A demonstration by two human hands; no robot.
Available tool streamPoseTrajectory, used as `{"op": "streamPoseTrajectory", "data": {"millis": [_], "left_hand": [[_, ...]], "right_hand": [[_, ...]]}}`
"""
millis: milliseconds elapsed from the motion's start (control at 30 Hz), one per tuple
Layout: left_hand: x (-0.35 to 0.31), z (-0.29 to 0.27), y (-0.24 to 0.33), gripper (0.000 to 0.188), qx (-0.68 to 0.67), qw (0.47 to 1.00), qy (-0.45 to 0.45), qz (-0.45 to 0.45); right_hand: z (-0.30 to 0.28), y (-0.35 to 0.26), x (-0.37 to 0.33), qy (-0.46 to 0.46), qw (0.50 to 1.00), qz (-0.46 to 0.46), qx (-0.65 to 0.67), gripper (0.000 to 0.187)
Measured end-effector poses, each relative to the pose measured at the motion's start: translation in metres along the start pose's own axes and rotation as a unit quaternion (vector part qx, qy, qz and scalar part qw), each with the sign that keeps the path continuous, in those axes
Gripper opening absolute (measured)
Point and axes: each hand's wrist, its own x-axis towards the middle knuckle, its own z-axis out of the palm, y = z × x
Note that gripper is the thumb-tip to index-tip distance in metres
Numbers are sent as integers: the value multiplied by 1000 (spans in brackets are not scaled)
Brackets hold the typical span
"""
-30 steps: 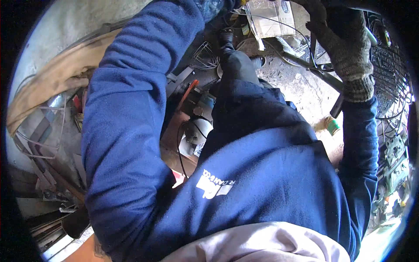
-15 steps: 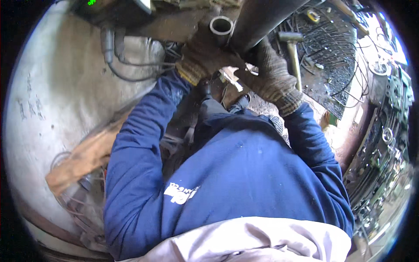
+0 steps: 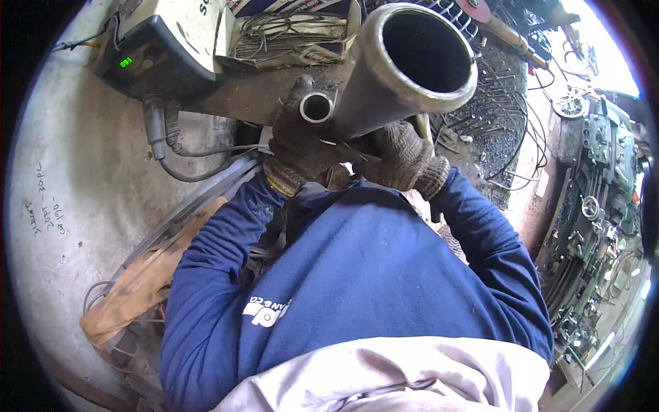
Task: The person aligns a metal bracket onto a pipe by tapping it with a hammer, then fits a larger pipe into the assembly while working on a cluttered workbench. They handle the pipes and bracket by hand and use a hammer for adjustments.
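Observation:
Both of my hands wear brown knit gloves. My left hand (image 3: 294, 145) is closed around a short, narrow metal tube (image 3: 317, 108), whose round open end points up. Just right of it stands a wide, dark steel pipe (image 3: 374, 103), its thick bare-metal mouth tilted toward me. My right hand (image 3: 401, 156) is closed on the lower end of that pipe, and its fingertips are partly hidden. The two pieces meet or nearly meet between my gloves; I cannot tell whether they are joined.
A welding machine (image 3: 158, 58) with plugged-in cables (image 3: 156, 130) stands at the upper left. Beside it lies an open box of thin rods (image 3: 295, 38). Loose rods (image 3: 487, 120) litter the bench on the right. Heavy green machinery (image 3: 597, 178) lines the far right.
The wide pipe has swung so that its open mouth now shows. My hands and the tube have shifted slightly left and down in view. The hammer's head is now hidden behind the pipe.

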Motion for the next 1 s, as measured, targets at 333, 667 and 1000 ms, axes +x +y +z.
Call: {"op": "streamPoseTrajectory", "data": {"millis": [333, 667, 1000], "left_hand": [[0, -4, 11, 89, -67, 995, -46, -53], [2, -12, 22, 78, -157, 961, -121, -191], [38, -34, -34, 70, -191, 936, -296, 7]], "right_hand": [[-12, 17, 9, -95, 995, -2, 33, 50], [79, -21, -5, 526, 738, 90, 414, 85], [89, -10, 25, 654, 655, 99, 367, 91]]}}
